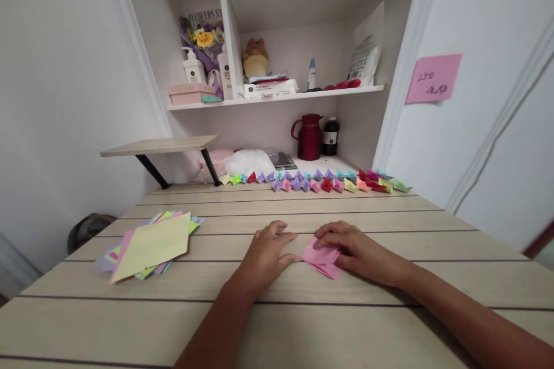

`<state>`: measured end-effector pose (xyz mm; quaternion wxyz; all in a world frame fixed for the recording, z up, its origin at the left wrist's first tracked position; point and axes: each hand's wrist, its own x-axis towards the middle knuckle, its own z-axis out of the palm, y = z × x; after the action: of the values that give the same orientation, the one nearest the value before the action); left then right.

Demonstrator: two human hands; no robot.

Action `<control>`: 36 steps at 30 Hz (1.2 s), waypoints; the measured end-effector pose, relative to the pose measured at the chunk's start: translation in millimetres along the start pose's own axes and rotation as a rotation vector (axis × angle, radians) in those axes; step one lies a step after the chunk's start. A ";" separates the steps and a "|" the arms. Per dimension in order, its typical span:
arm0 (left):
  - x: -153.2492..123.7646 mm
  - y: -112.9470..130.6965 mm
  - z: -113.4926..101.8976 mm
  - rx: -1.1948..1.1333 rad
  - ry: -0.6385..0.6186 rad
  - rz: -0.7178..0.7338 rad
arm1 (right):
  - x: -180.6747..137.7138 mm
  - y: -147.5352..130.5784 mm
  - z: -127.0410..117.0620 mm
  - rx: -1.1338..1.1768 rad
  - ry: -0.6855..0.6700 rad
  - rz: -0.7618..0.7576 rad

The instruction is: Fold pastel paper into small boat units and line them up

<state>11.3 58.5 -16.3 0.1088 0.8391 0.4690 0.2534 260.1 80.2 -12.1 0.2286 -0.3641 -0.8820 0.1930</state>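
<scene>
A piece of folded pink paper (321, 256) lies on the striped wooden table in front of me, its layers slightly parted at the near edge. My right hand (346, 247) grips it from the right, fingers on top and thumb at the near side. Just left of the paper is my left hand (269, 251), its fingers apart and curved, holding nothing. The left thumb tip comes close to the paper's left corner; whether they touch I cannot tell.
A stack of coloured paper sheets (156, 245) lies at the left. Rows of small folded paper boats (326, 184) line the table's back edge. A small raised shelf (160, 145) stands at the back left. Behind are a red jug (309, 137) and a dark bottle (330, 137).
</scene>
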 end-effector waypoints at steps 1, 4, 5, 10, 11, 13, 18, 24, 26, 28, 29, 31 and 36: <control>-0.3 4.2 -2.0 -0.007 -0.002 0.025 | -1.5 -0.8 -1.1 -0.023 -0.015 -0.009; -0.4 17.0 -5.0 -0.006 -0.032 0.115 | -3.0 -1.6 -3.5 -0.015 -0.047 -0.033; -0.1 20.2 -4.8 0.003 -0.061 0.145 | -2.9 -1.3 -4.7 0.009 -0.058 -0.036; 0.1 23.8 1.3 0.059 -0.202 0.185 | -4.3 4.6 -19.7 0.190 -0.123 0.012; 0.0 22.9 2.4 0.070 -0.206 0.183 | -5.7 6.8 -24.6 0.221 -0.125 0.032; 0.0 21.4 4.2 0.095 -0.204 0.184 | -9.5 12.7 -35.6 0.259 -0.111 0.082; 4.0 22.4 7.6 0.153 -0.200 0.162 | -18.9 28.1 -59.9 0.307 -0.097 0.197; 8.7 28.0 9.7 0.232 -0.251 0.134 | -16.2 21.2 -58.9 0.319 -0.203 0.056; 8.8 29.3 9.9 0.257 -0.257 0.123 | -14.3 17.2 -54.2 0.312 -0.224 0.012; 8.5 30.2 10.1 0.266 -0.254 0.118 | -12.8 15.0 -50.2 0.302 -0.152 0.033; 8.4 30.6 10.1 0.264 -0.254 0.120 | -12.2 14.3 -48.7 0.301 -0.077 0.069; 8.2 31.4 9.8 0.246 -0.251 0.122 | -11.1 13.2 -46.8 0.312 0.055 0.128; 8.9 33.7 6.3 0.199 -0.248 0.067 | -10.0 8.0 -42.1 0.290 -0.167 -0.013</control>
<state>43.2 48.2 -4.5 0.0737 0.8858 0.4463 0.1037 293.7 85.5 15.7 0.2058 -0.3044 -0.8631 0.3464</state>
